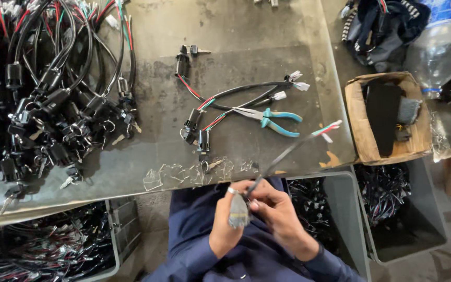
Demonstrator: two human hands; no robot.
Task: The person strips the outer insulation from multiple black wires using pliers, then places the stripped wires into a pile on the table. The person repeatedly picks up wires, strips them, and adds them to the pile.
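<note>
Both hands point(251, 209) closed on black cable point(288, 151), blurred grey part point(238, 213)

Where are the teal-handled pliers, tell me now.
In the head view, the teal-handled pliers lie on the table right of centre, among the loose wired switches, left of the cardboard box.

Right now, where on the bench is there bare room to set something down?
Bare patches: the grey benchtop beyond the teal-handled pliers, and the front strip between the heap of black switch harnesses and the loose harnesses. The left side is crowded; the brown cardboard box blocks the right.
</note>
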